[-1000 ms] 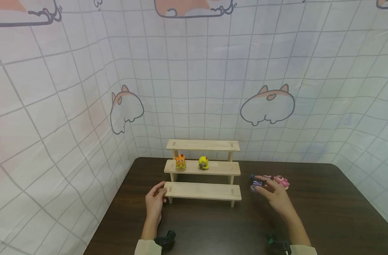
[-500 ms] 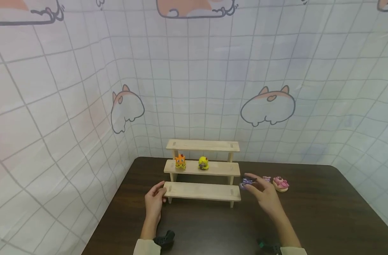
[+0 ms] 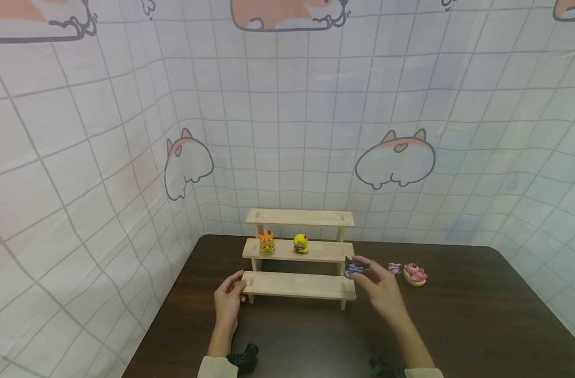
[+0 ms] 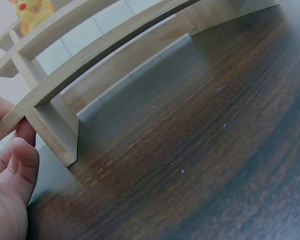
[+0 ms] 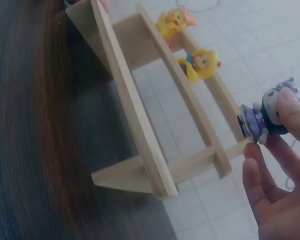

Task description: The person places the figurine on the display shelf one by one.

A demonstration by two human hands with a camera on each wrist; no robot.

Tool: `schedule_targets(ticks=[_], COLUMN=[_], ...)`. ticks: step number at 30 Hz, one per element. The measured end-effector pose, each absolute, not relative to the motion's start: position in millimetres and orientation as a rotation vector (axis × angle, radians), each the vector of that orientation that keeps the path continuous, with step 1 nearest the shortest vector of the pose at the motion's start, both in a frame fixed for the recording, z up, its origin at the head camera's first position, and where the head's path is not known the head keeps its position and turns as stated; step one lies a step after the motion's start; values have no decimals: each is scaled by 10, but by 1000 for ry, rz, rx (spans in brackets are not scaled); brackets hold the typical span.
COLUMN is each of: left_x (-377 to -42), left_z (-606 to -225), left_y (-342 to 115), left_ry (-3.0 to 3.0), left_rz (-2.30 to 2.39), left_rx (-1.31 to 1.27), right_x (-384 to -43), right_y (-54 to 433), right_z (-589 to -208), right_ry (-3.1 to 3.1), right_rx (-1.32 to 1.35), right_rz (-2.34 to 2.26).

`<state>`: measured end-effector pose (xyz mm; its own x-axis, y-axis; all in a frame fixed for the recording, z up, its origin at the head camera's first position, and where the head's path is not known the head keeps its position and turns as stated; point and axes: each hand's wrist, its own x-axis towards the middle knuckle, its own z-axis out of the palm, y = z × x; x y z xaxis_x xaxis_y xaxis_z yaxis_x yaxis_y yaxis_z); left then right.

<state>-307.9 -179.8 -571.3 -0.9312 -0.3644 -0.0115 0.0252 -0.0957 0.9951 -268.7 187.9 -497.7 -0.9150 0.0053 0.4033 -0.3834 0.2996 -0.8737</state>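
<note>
A three-tier wooden display shelf (image 3: 299, 285) stands on the dark table. At its lower left end, my left hand (image 3: 228, 303) grips the bottom board, with fingers above and below the edge in the left wrist view. My right hand (image 3: 384, 291) pinches a small figurine in purple and black with a white face (image 5: 271, 106), held in the air by the shelf's right end. On the middle tier sit two figurines: an orange-and-yellow one (image 3: 267, 242) to the left and a yellow-haired one (image 3: 301, 244) near the centre.
To the right of the shelf, a pink figurine (image 3: 415, 274) and a smaller pinkish-purple one (image 3: 394, 268) lie on the table (image 3: 476, 310). A white grid-patterned cloth (image 3: 287, 121) hangs behind and along the sides.
My right hand has moved left with the purple figurine, from beside the pink ones to the shelf's right end. The left hand has kept its grip on the shelf.
</note>
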Motion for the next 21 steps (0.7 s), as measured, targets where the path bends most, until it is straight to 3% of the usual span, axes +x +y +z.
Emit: schedule_targets(ticks=[12,21], left_x=[-3085,-3075], left_z=[-5710,-5707], left_y=[-1794,-1800], left_ry=[-1906,-1906], left_rz=[-2107,-2117], left_rx=[370,367], right_x=[-2820,-3110], right_y=[1714,1688], right_z=[-4772,-4721], right_ry=[-2338,-2415], right_rx=[321,299], right_rz=[1647,1593])
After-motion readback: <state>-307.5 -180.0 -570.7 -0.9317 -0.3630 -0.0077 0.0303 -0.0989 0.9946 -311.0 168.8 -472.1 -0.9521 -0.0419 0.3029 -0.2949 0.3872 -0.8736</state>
